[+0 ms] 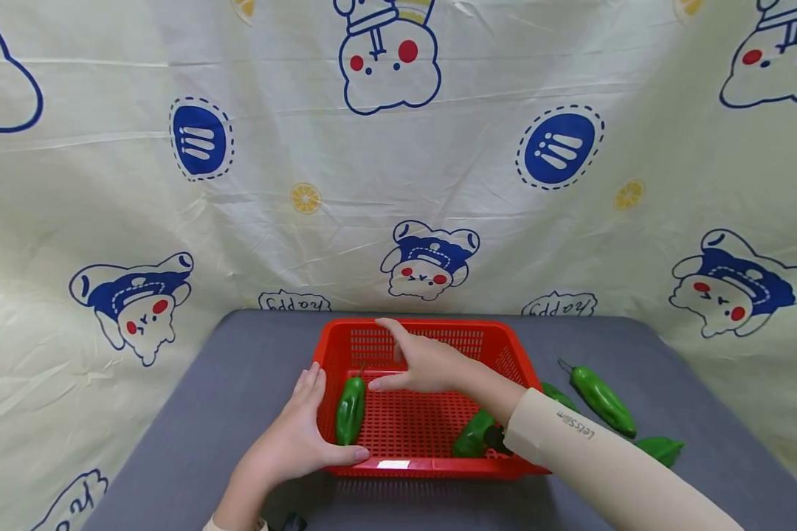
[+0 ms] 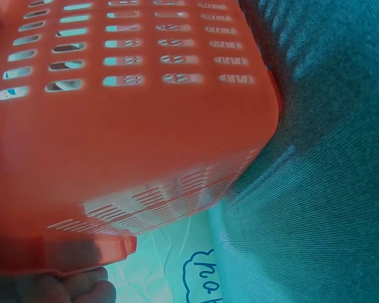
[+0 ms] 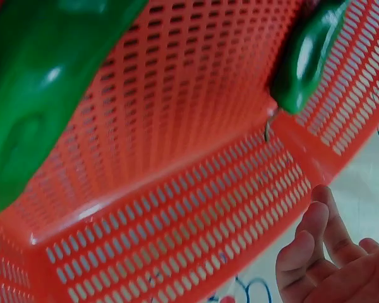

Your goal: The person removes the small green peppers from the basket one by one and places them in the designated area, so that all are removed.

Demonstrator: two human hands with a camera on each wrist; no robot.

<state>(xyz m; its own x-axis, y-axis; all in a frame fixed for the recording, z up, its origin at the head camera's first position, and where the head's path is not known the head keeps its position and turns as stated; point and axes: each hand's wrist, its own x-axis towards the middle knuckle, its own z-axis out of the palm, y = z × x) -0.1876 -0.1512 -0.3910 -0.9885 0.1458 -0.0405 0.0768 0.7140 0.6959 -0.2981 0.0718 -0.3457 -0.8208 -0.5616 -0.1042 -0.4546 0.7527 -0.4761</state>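
Note:
A red plastic basket (image 1: 425, 464) with slotted walls stands before me. Spread over its front-left corner, my left hand (image 1: 292, 435) lays its thumb along the front rim and straight fingers at the left rim. In the left wrist view, left fingertips (image 2: 82, 287) show beside the rim. My right hand (image 1: 428, 361) hovers over the basket's inside, thumb and fingers apart, holding nothing. A long green pepper (image 1: 350, 411) lies along the left wall inside, close to the right fingertips. A second green pepper (image 1: 471, 436) lies front right in the basket, partly hidden by the right wrist.
To the right of the basket, a long green pepper (image 1: 601, 398) lies on the grey table (image 1: 259, 369). Another green pepper (image 1: 660, 448) is partly covered by my right sleeve, and one more (image 1: 558, 397) shows behind the forearm. A printed cloth (image 1: 252, 221) hangs behind the table.

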